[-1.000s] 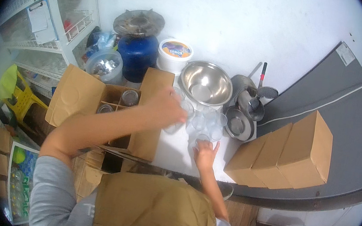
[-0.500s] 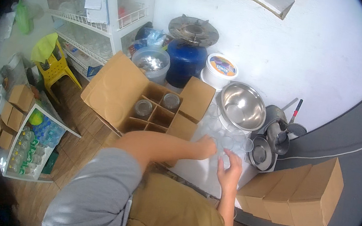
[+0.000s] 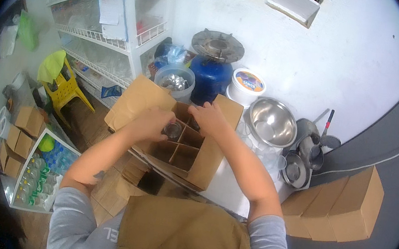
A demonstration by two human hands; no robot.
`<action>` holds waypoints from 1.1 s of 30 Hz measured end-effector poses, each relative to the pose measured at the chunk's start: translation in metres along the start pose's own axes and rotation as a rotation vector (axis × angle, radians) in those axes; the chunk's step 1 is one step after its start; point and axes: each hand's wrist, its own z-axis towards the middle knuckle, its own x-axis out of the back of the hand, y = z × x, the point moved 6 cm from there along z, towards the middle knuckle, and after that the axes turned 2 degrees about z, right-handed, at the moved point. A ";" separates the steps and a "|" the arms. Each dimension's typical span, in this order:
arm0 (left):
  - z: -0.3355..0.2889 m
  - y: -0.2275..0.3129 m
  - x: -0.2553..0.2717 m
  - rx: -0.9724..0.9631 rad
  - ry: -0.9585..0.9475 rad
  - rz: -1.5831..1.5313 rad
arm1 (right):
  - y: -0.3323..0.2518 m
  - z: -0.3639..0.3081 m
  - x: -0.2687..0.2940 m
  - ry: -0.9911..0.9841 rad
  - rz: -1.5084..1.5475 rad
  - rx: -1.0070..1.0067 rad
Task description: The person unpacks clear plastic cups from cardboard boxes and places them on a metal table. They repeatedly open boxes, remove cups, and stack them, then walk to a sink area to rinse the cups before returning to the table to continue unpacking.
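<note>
**Two Hands Dip Into a Divided Carton in a Crowded Storeroom**

A person's left hand [image 3: 152, 122] reaches into an open brown cardboard box with dividers [image 3: 204, 167], thumb and fingers bent around a round clear glass jar [image 3: 173, 131], upright in a compartment; the right hand [image 3: 206, 118] bends over the far right compartments, fingers curled downward, and whether they grip anything cannot be told; the box sits on a white tabletop [image 3: 224, 183], left of clustered clear drinking glasses [image 3: 271, 158], a wide stainless-steel bowl [image 3: 273, 123] and dark metal pans [image 3: 296, 170]; behind it stand a blue gas cylinder [image 3: 210, 78] topped by a burner and a white lidded tub [image 3: 244, 96]; closed brown cartons [image 3: 333, 210] line the right; a white shelving unit [image 3: 134, 59] and a yellow plastic chair [image 3: 67, 89] occupy the left, over brown flooring [image 3: 106, 195].
</note>
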 end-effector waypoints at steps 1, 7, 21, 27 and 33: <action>0.000 0.006 -0.003 0.013 0.031 0.060 | -0.002 0.002 0.001 -0.059 -0.061 -0.001; 0.021 0.017 -0.016 0.090 0.019 0.113 | 0.009 -0.017 0.056 -0.025 0.022 -0.049; -0.046 0.034 0.118 0.057 0.660 -0.759 | 0.034 -0.407 -0.066 1.199 1.501 -0.933; 0.001 0.146 -0.027 -0.034 -0.102 -1.722 | 0.033 -0.431 -0.214 0.931 0.986 -1.289; 0.018 0.238 -0.133 -0.146 -0.719 -1.828 | 0.081 -0.417 -0.301 0.924 0.814 -1.351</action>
